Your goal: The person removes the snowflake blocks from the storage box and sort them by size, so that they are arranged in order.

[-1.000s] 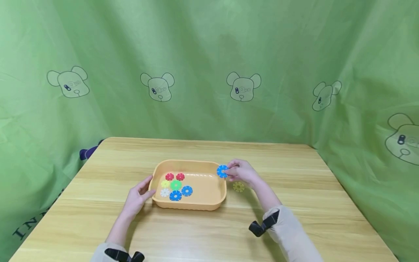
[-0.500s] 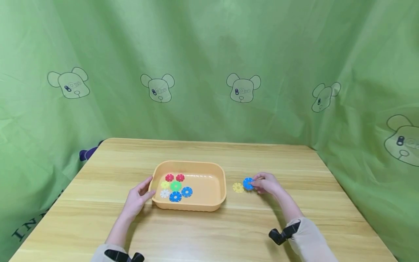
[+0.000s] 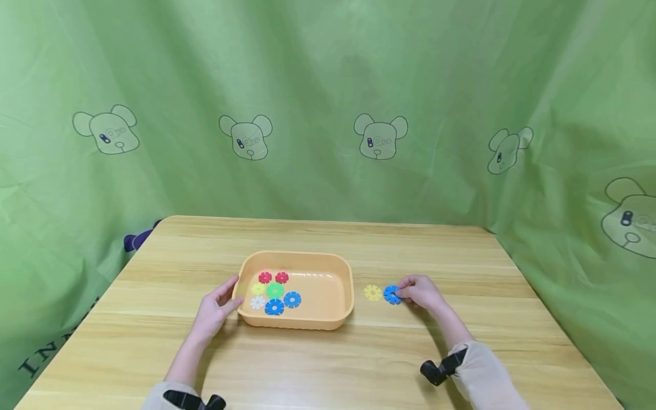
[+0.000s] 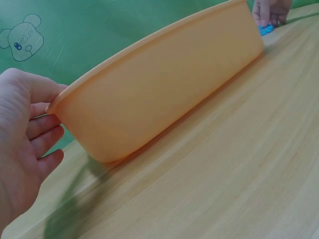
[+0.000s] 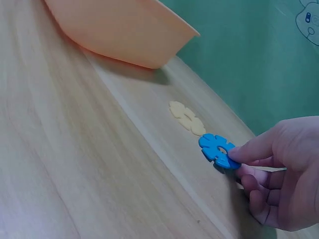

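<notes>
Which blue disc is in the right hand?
The blue disc outside the tray, beside the yellow disc on the table: the right hand pinches it, while the other two blue discs lie inside the tray.

The right hand (image 5: 299, 167) covers part of the blue disc (image 5: 214, 147). The tray (image 4: 159, 84) hides its inside from both wrist cameras; the right one crops its top. The table (image 3: 435, 253) partly hides something purple (image 3: 135, 241), unidentifiable.

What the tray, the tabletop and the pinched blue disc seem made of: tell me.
Tray: likely smooth plastic, with glints inside and a rounded rim.
Tabletop: satin-looking wood or wood-effect laminate; grain shows, but which is unclear.
Blue disc: probably plastic, slightly glossy, evenly coloured, neatly slotted.
</notes>
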A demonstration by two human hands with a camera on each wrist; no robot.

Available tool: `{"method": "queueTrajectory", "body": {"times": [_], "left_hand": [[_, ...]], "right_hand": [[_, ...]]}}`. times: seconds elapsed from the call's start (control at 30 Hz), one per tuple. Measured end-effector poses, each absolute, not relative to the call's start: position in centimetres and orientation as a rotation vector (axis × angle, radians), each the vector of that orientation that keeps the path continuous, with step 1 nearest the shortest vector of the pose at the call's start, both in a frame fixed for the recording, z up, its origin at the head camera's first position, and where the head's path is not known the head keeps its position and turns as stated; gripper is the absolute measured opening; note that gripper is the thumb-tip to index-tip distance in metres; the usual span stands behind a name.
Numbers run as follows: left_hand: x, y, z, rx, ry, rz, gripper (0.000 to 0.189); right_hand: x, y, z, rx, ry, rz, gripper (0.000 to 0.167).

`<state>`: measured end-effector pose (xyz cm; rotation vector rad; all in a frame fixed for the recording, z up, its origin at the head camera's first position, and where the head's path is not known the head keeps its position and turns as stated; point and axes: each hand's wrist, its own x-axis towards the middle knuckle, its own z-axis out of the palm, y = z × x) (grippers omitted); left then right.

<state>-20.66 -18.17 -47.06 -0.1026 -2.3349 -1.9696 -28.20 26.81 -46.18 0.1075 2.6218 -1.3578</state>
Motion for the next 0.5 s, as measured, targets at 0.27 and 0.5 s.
{"method": "queueTrajectory", "body": {"times": [0.27, 0.5], "left_hand": [[-20.63, -18.2, -47.03, -0.09, -2.338, -1.978, 0.057], [-20.58, -18.13, -46.88, -0.094, -2.34, -1.976, 0.057]], "right_hand": [[-28.16, 26.34, -46.11, 0.113, 2.657, -1.311, 0.021], [-28.06, 26.4, -45.94, 0.122, 2.651, -1.337, 0.024]]}}
